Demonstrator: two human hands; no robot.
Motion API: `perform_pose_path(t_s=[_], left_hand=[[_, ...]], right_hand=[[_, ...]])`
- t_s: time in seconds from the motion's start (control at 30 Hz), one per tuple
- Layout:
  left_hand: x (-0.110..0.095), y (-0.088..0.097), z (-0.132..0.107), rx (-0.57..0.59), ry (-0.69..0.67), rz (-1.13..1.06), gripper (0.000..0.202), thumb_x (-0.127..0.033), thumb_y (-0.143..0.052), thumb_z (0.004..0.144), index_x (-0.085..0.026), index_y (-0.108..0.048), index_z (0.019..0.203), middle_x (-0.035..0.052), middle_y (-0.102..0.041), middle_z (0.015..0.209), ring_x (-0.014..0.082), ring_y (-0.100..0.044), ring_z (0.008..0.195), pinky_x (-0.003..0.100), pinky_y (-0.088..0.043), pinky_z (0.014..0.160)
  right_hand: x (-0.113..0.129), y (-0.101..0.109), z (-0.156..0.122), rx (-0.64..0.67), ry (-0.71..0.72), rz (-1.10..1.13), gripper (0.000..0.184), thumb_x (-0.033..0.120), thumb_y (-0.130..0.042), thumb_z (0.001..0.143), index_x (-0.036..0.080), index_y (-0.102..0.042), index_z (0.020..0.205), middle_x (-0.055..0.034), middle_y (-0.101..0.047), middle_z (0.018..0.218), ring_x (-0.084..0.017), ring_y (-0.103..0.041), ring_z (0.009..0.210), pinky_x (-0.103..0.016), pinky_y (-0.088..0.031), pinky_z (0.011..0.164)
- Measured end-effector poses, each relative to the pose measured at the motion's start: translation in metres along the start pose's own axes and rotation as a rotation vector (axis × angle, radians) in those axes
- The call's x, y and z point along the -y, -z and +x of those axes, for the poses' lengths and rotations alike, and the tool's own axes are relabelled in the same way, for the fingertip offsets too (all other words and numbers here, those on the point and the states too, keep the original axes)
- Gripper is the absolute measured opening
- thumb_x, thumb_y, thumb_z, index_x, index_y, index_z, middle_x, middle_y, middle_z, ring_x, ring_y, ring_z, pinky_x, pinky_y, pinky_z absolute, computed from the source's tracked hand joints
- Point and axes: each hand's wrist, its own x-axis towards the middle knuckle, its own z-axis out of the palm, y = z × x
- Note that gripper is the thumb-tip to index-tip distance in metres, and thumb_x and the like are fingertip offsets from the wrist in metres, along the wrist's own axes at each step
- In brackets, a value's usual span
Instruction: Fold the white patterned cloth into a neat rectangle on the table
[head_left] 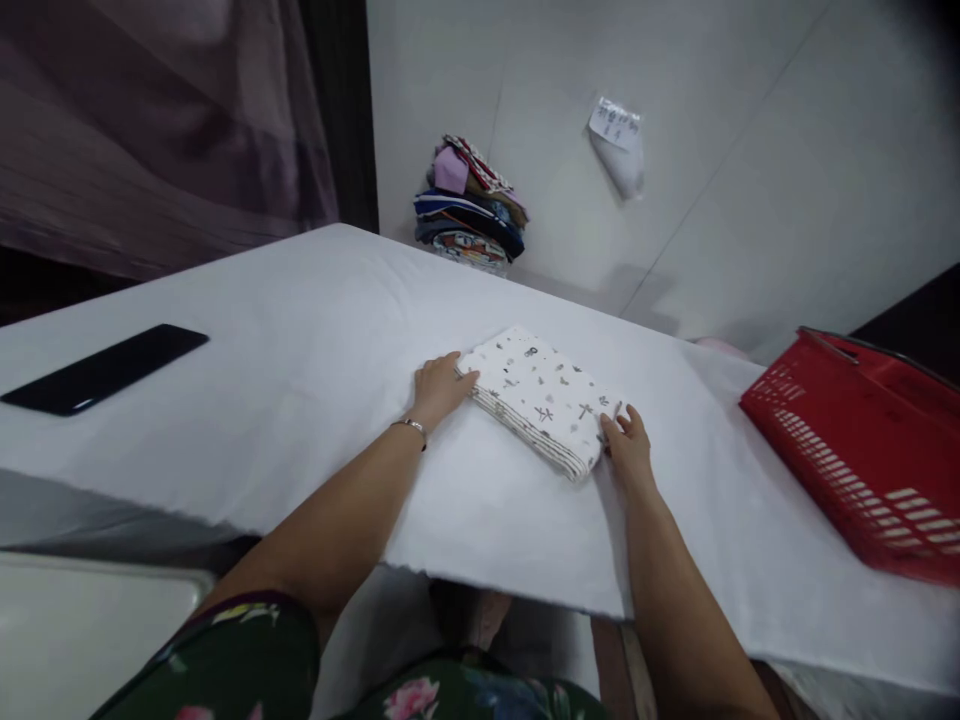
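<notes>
A folded white cloth [536,390] with a small grey and brown print lies on the white-covered table [300,330], its stacked layers showing along the near edge. My left hand [442,388] grips its left end, thumb on top and the other fingers at the far side. At the right end, my right hand [628,440] pinches the corner between thumb and fingers. Some fingertips of both hands are hidden by the cloth.
A black phone-like slab [105,370] lies at the table's left. To the right stands a red plastic basket [862,440]. Beyond the far edge, a pile of folded clothes [471,210] and a labelled plastic bag [619,150] are on the floor.
</notes>
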Motion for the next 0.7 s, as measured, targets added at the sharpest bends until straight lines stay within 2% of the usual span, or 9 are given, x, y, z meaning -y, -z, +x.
perform_pose_path(t_s=[0.1,0.17,0.27,0.33,0.4,0.5,0.6,0.7], left_hand=[[0.000,-0.002,0.002,0.004,-0.005,-0.147,0.053,-0.037,-0.056,0.075,-0.021,-0.046,0.125,0.0101,-0.054,0.120,0.0254,-0.053,0.106,0.037,-0.039,0.092],[-0.001,-0.004,0.002,-0.005,-0.026,-0.225,0.054,-0.031,-0.057,0.074,-0.022,-0.045,0.126,0.0085,-0.052,0.120,0.0227,-0.053,0.105,0.034,-0.041,0.091],[-0.002,-0.007,0.003,-0.048,-0.081,-0.298,0.050,-0.024,-0.056,0.074,-0.021,-0.047,0.123,0.0075,-0.052,0.116,0.0205,-0.053,0.103,0.031,-0.043,0.091],[-0.001,-0.007,0.006,-0.105,-0.108,-0.325,0.046,-0.021,-0.054,0.074,-0.020,-0.050,0.120,0.0069,-0.052,0.111,0.0194,-0.053,0.102,0.030,-0.043,0.092],[0.003,-0.006,0.012,-0.182,-0.118,-0.333,0.043,-0.019,-0.053,0.075,-0.021,-0.051,0.118,0.0061,-0.052,0.109,0.0186,-0.053,0.103,0.030,-0.042,0.094],[0.014,-0.002,0.020,-0.256,-0.013,-0.312,0.046,-0.019,-0.054,0.074,-0.020,-0.049,0.120,0.0070,-0.051,0.112,0.0193,-0.052,0.105,0.031,-0.040,0.097],[0.022,0.002,0.023,-0.238,0.160,-0.307,0.055,-0.029,-0.060,0.072,-0.017,-0.045,0.124,0.0104,-0.051,0.116,0.0221,-0.053,0.103,0.034,-0.042,0.095],[0.023,0.003,0.021,-0.221,0.148,-0.308,0.058,-0.037,-0.061,0.073,-0.016,-0.044,0.125,0.0116,-0.051,0.121,0.0246,-0.050,0.109,0.037,-0.040,0.097]], right_hand=[[0.003,0.002,0.009,0.029,-0.061,0.027,0.089,0.051,-0.062,0.067,0.018,-0.026,0.142,-0.0147,-0.055,0.121,-0.018,-0.062,0.077,-0.024,-0.049,0.051],[0.005,0.002,0.015,0.038,-0.068,0.002,0.092,0.049,-0.063,0.067,0.017,-0.023,0.143,-0.0156,-0.055,0.122,-0.018,-0.062,0.075,-0.025,-0.048,0.049],[0.004,0.001,0.023,0.060,-0.012,-0.068,0.095,0.045,-0.067,0.064,0.017,-0.023,0.143,-0.0159,-0.051,0.127,-0.021,-0.062,0.085,-0.027,-0.051,0.061],[0.001,0.000,0.026,0.081,0.035,-0.109,0.091,0.042,-0.068,0.063,0.016,-0.030,0.141,-0.0147,-0.051,0.128,-0.022,-0.060,0.095,-0.028,-0.050,0.072],[-0.002,-0.002,0.025,0.107,0.058,-0.108,0.085,0.041,-0.068,0.062,0.016,-0.037,0.137,-0.0134,-0.053,0.125,-0.021,-0.059,0.094,-0.028,-0.049,0.075],[-0.004,-0.005,0.017,0.153,0.071,-0.054,0.081,0.044,-0.067,0.065,0.017,-0.039,0.136,-0.0114,-0.059,0.116,-0.017,-0.060,0.076,-0.028,-0.049,0.067],[-0.006,-0.007,0.010,0.139,0.120,-0.034,0.072,0.049,-0.061,0.069,0.016,-0.045,0.132,-0.0103,-0.062,0.108,-0.013,-0.057,0.066,-0.028,-0.048,0.063],[-0.006,-0.011,0.012,0.063,0.154,-0.054,0.065,0.051,-0.057,0.072,0.016,-0.052,0.126,-0.0107,-0.061,0.113,-0.014,-0.057,0.070,-0.029,-0.048,0.068]])
